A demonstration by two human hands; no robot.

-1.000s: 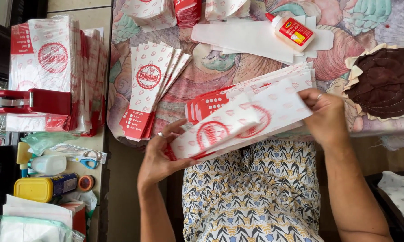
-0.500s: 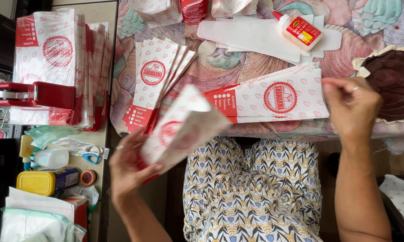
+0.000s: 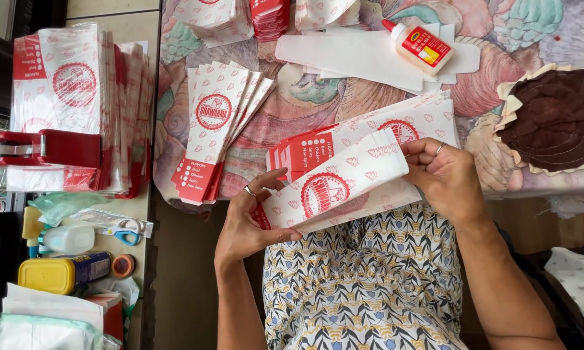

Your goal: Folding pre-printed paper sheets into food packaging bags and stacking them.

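We see a long white paper bag (image 3: pixel 334 185) printed with small red hearts, a round red emblem at its middle and a red band at its lower-left end. It lies flat and tilted, rising toward the right, held at both ends above our lap. Just behind it lies a stack of matching bags (image 3: pixel 370 133) on the table.
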